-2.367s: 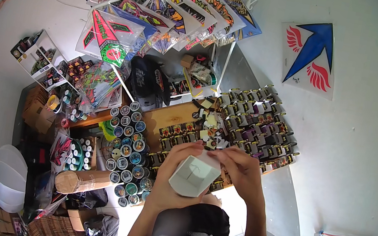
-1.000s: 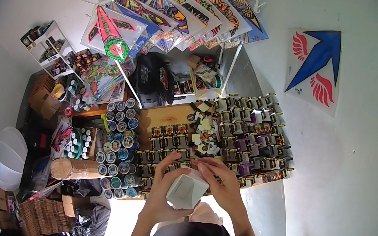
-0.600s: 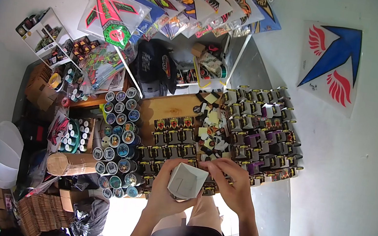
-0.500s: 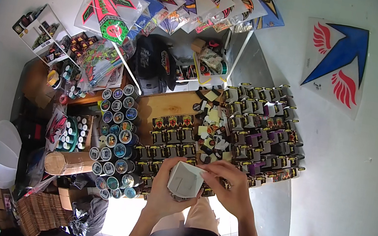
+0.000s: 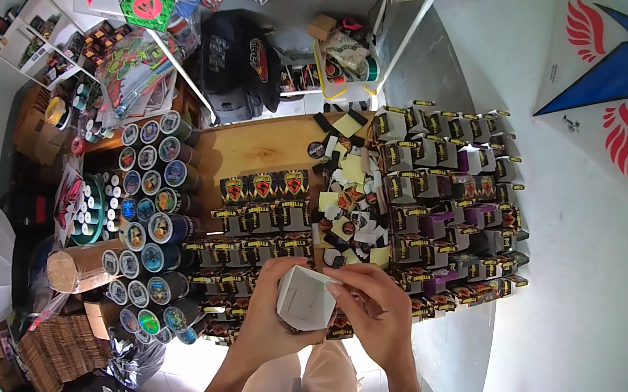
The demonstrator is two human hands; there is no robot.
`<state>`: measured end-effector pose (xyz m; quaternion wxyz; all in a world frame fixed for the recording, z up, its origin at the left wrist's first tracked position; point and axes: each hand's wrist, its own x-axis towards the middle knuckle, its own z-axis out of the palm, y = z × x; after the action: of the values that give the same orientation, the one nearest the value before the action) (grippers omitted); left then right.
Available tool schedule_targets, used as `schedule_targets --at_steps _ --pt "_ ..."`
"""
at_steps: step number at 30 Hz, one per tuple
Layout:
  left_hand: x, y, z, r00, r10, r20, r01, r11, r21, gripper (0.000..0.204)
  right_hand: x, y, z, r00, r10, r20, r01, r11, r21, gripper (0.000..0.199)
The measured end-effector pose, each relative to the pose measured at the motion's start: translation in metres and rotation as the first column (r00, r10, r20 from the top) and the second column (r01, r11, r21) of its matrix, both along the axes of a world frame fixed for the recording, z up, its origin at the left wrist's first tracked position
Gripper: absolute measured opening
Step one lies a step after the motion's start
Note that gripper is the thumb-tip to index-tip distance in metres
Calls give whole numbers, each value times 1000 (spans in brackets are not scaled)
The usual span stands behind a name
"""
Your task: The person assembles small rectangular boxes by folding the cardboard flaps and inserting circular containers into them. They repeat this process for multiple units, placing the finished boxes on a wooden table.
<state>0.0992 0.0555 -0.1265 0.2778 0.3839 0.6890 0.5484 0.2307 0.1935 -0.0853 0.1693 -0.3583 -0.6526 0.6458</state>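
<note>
In front of my body I hold a small cardboard box (image 5: 307, 300), its open top facing me and its pale, many-sided inside showing. My left hand (image 5: 262, 315) wraps round the box from the left and below. On the opposite side, my right hand (image 5: 379, 313) has its thumb and forefinger at the box's right rim, pinched close together. The outside of the box is mostly hidden by my hands. Just beyond them stand rows of black boxes with yellow lettering (image 5: 266, 213).
More open dark boxes (image 5: 443, 208) fill the table's right part. Scraps and stickers (image 5: 358, 203) lie between the two groups. Round-lidded tubs (image 5: 166, 193) line the left side. Bare wood (image 5: 255, 150) shows at the far end, near a black backpack (image 5: 233, 60).
The view has shifted, so the table looks larger and its left side sits further left. Both hands stay on the box, with only slight movement of the right fingers at its rim.
</note>
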Motion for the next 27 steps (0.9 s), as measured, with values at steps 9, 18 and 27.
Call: schedule_targets --at_steps 9,18,27 --pt "-10 17 -37 999 32 38 -31 999 -26 95 -7 38 -35 994 -45 -95 39 997 -67 24" --pt "-12 19 -49 996 67 55 -62 995 -80 91 -52 105 -113 951 93 296 -221 873 436 27" --pt "-10 18 -59 997 73 15 -72 994 -82 92 -94 114 -181 870 154 469 -441 668 599 34"
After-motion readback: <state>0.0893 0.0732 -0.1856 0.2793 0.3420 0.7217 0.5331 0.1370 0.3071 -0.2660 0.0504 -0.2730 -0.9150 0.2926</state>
